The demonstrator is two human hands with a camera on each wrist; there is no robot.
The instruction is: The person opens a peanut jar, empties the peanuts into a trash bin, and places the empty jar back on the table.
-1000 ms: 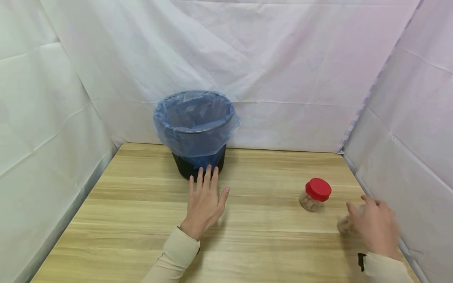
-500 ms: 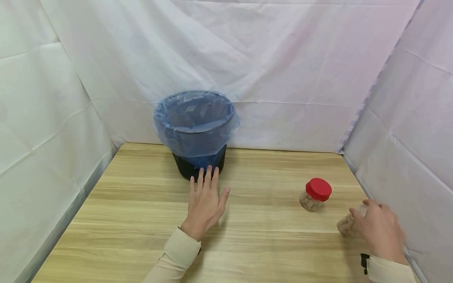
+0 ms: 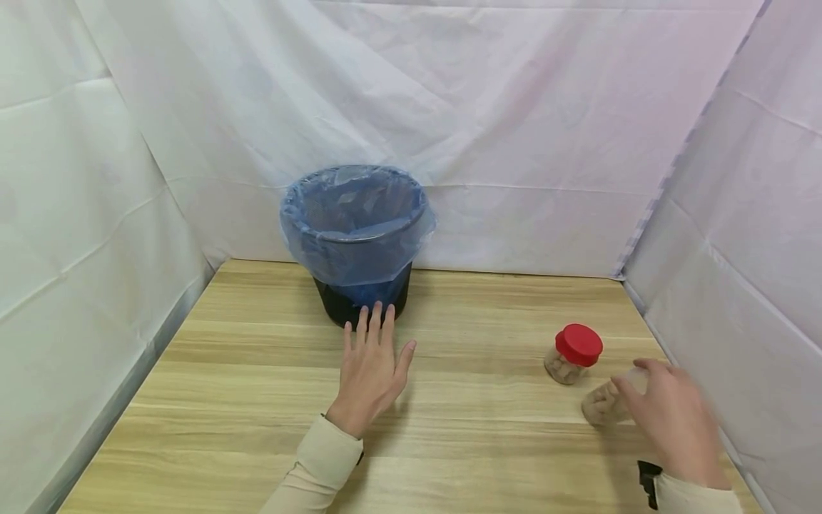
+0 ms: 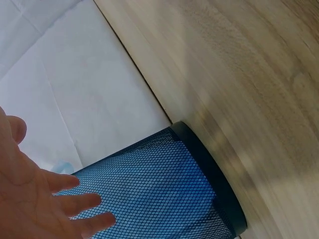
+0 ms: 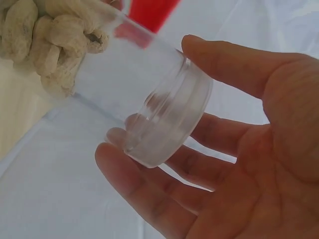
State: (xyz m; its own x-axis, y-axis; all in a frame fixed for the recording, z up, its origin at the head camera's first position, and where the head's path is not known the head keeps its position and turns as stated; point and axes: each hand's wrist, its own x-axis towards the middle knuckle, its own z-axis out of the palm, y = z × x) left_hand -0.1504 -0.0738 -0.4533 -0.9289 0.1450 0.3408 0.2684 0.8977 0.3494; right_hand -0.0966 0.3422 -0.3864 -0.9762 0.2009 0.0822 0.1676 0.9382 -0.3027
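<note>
Where cloth [image 3: 526, 107] hangs: I see it behind and at both sides, presumably as a plain screen.
Desk [image 3: 475, 442]: it carries everything in front of the cloth.
Bin [image 3: 330, 303]: upright at the rear, left of centre, likely set back to stay out of the way.
Liner [image 3: 356, 253]: blue, folded over the rim, I take it so it won't slip inside.
Left hand [image 3: 369, 368]: just before the bin, fingers [image 3: 375, 328] straight and spread wide, holding nothing; I can't tell whether the tips touch the bin.
Right hand [image 3: 674, 414]: near the desk's right edge, fingers and thumb [image 5: 224, 57] curved round a jar's frosted end.
Jar [image 3: 606, 405]: tilted in that grip; I can't tell whether it touches the desk.
Far jar [image 3: 564, 368]: upright just beyond, under a red lid [image 3: 580, 344].
Peanuts [image 5: 60, 40]: bunched away from the fingers, probably because the jar slopes that way.
</note>
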